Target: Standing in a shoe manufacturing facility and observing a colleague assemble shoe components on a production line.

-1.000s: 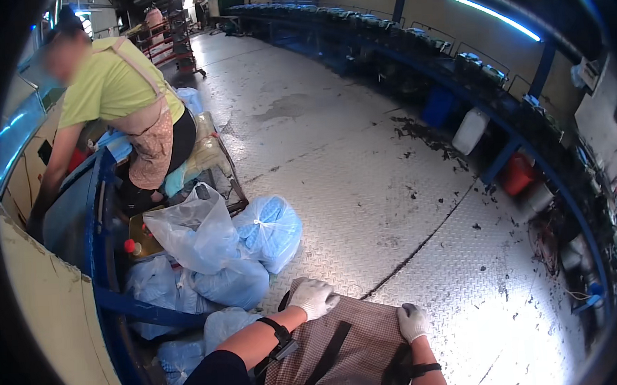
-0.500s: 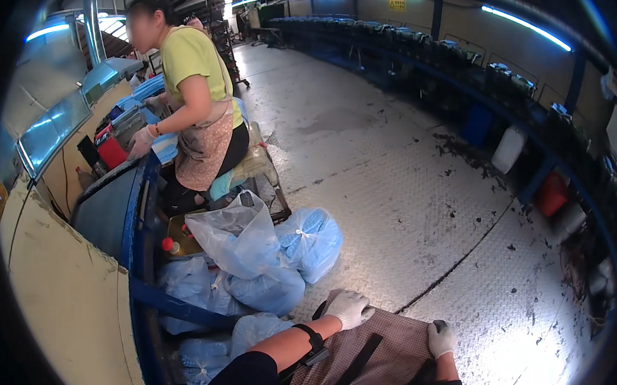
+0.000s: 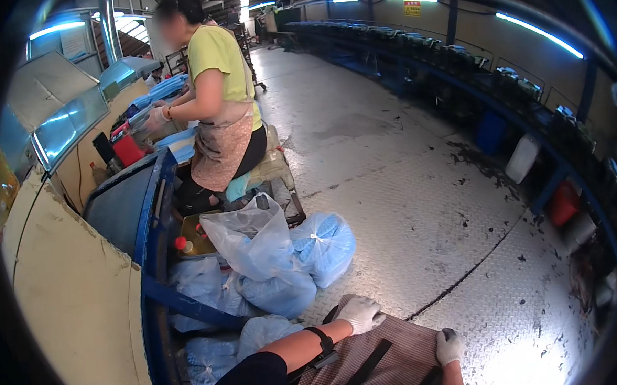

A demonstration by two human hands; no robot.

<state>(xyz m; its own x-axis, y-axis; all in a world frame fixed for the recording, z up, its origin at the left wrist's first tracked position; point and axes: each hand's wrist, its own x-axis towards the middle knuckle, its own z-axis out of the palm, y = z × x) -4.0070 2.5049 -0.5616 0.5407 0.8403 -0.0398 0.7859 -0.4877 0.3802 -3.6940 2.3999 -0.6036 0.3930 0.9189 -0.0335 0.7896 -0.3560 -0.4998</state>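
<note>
The largest item is the metal-plate floor (image 3: 390,168), its right edge lined by a long machine row (image 3: 507,84). Near its left edge sits a co-worker (image 3: 222,65) in a yellow-green shirt, both arms over the worktop. Plastic bags (image 3: 278,293) with light-blue contents are heaped on the floor at that same edge, just beside a blue frame (image 3: 189,308). A brown checked cloth (image 3: 405,333) lies at the near side, right of the bags, with a dark strap (image 3: 364,367) across it. The gloved left hand (image 3: 360,314) is curled over the cloth's far edge, near its left corner; the gloved right hand (image 3: 450,346) pinches its far right corner. Smallest noted: a red cap (image 3: 180,243) behind the bags.
</note>
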